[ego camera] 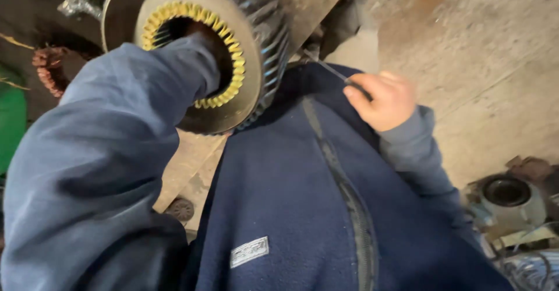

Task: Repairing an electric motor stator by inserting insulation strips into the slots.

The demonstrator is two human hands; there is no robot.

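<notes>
A finned metal motor stator housing (259,40) lies on its side on a worn wooden bench, its round bore lined with yellow slot insulation (230,43). My left arm, in a blue fleece sleeve, reaches into the bore; my left hand is hidden inside it. My right hand (381,100) is held close to my chest, to the right of the housing, fingers closed on a thin dark rod-like tool (332,69) whose tip points up-left towards the housing's rim.
A copper-wound coil (49,69) sits at the far left beside a green object (11,116). The wooden bench (186,163) runs diagonally under the housing. On the concrete floor at the right lie another grey motor housing (509,195) and loose wires (530,265).
</notes>
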